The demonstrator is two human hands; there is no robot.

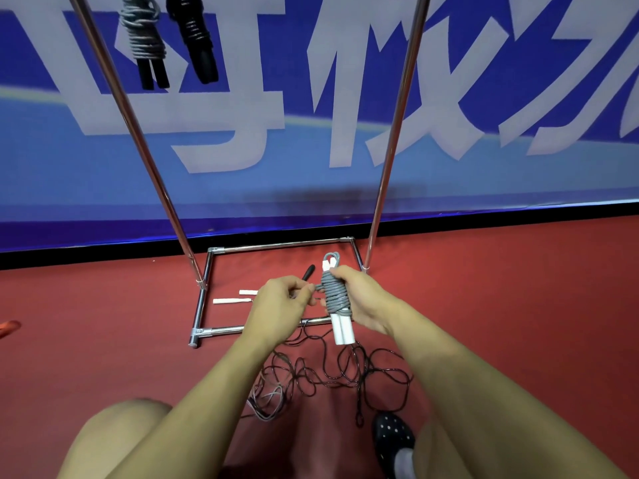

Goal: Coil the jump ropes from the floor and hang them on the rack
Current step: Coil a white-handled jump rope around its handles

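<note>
**Finishing the grey coil**

In front of the chrome tube rack, the right hand grips the grey cord jump rope bundle with white handles, while the left hand pinches its loose end. My advice: tuck that end tight under the wraps before hanging. Two coiled ropes hang already; at least two lie loose on the red floor.

Single head-worn view, wide-angle, looking forward and down, close over both forearms, facing floor and wall banner
</note>
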